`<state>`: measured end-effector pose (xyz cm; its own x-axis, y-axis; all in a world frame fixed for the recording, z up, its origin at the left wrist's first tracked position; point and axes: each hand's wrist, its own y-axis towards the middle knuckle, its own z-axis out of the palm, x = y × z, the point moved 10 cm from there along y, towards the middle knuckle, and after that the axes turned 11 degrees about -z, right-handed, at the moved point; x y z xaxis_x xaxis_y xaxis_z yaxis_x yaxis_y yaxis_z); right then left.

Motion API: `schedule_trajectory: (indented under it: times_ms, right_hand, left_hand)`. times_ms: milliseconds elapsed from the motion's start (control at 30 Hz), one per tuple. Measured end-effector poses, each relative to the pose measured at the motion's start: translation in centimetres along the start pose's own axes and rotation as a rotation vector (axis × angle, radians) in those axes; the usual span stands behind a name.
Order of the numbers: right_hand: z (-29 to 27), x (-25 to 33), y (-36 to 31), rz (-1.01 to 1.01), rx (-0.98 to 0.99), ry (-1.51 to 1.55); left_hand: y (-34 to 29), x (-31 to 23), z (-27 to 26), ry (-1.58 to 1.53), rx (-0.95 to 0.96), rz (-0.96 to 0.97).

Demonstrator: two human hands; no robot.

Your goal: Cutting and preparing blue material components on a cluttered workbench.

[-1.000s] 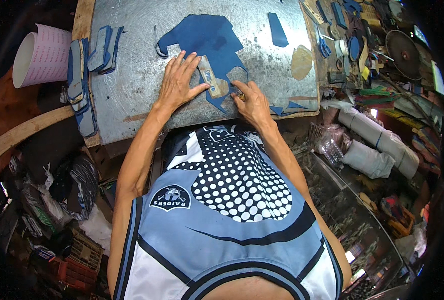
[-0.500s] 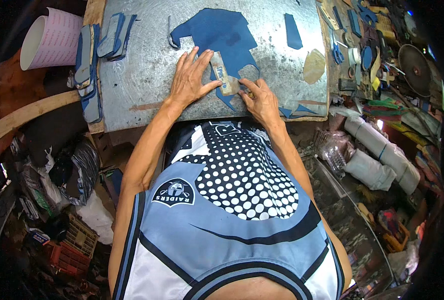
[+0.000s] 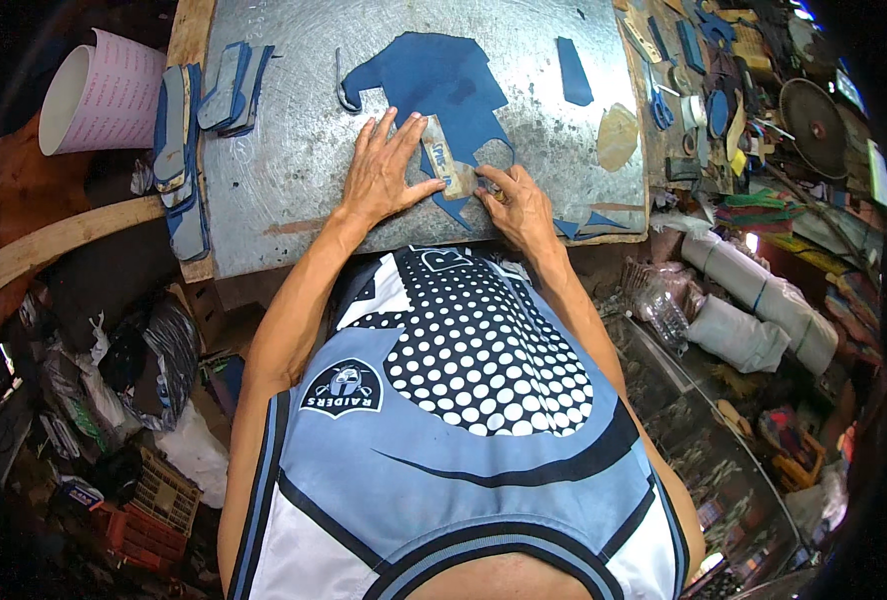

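A large blue sheet (image 3: 429, 75), irregularly cut, lies flat on the metal-topped table. On its near part rests a narrow beige pattern piece (image 3: 441, 160) with a worn, marked surface. My left hand (image 3: 382, 168) is spread flat, its thumb and fingertips at the pattern's left edge and on the sheet. My right hand (image 3: 517, 207) is closed in a pinch close to the pattern's lower right side. A small thing with a yellowish part shows between its fingers, but its kind is hidden. A pointed blue tail of the sheet sticks out below the pattern.
Stacks of blue and grey cut pieces (image 3: 177, 150) line the table's left edge, near a white roll (image 3: 99, 95). A tan oval piece (image 3: 618, 137) and a blue strip (image 3: 575, 72) lie at right. Blue-handled scissors (image 3: 661, 105) and other tools crowd the right side.
The whole view has shifted slightly, so the table sits a little lower and further left. Both hands keep nearly the same place on the sheet and pattern.
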<state>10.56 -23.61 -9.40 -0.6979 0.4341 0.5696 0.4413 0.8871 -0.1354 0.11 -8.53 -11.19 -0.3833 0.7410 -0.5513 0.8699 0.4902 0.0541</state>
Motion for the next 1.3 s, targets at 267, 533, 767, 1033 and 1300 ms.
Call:
schedule_trajectory:
  times_ms: [267,533,767,1033,1300]
  right_hand:
    - [0.1,0.3,-0.5,-0.046,-0.043,-0.049]
    - [2.1,0.6,-10.1,0.603,-0.334,0.904]
    - [6.1,0.1,-18.5,0.934,-0.695,1.472]
    - [-1.3,-11.2,-21.2,0.658,-0.923,1.571]
    - [-17.7,-24.1,-19.0,0.294,-0.822,-0.077]
  left_hand:
    - [-0.2,-0.4,-0.3,-0.019,-0.002,0.056]
    - [0.1,0.2,-1.0,-0.012,-0.02,0.039]
    - [0.2,0.5,-1.3,-0.201,-0.114,0.021]
    - [1.3,-1.5,-0.1,-0.261,-0.099,-0.025]
    - [-0.8,7.0,-4.5,-0.1,-0.209,-0.333]
